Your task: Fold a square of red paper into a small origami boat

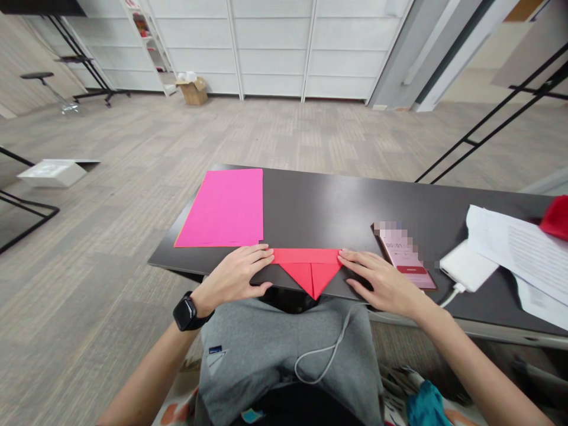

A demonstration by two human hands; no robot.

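A folded sheet of red paper [310, 256] lies at the front edge of the dark table [319, 201]. It has a straight band along its far side and a triangular point hanging toward me, slightly past the edge. My left hand [239, 272], with a black watch on the wrist, rests its outstretched fingertips on the band's left end. On the right end lie the fingers of my right hand [377, 278], thumb apart. Both hands press flat from above; neither grips the paper.
Pink paper sheets [226, 207] lie at the table's left. To the right are a phone [406, 257], a white power bank [469, 266] with a cable, printed sheets [523, 248] and a red item [557, 218]. A cardboard box [193, 92] stands on the floor beyond.
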